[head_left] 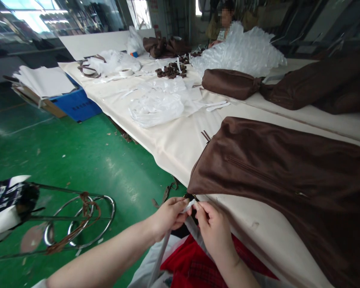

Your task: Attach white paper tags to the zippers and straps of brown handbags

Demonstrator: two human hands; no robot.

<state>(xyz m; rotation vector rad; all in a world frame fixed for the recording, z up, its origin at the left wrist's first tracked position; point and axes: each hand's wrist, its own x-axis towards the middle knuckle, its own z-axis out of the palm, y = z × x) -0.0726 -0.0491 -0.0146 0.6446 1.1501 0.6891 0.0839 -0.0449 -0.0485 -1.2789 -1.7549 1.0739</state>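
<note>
A dark brown bag of leather-like material lies flat on the table, with a zipper across its upper face. At its near left corner, my left hand and my right hand meet just off the table edge. Both are closed, fingertips pinching a crumpled white strip between them. A small metal piece on the bag's corner shows right beside the fingertips. Whether the strip goes around it I cannot tell. From below my left hand a long pale band hangs down over my lap.
The cream-covered table carries clear plastic bags, small brown pieces and another brown bag. Beyond a large plastic pile sits a person. On the left stand a metal rack and a blue box.
</note>
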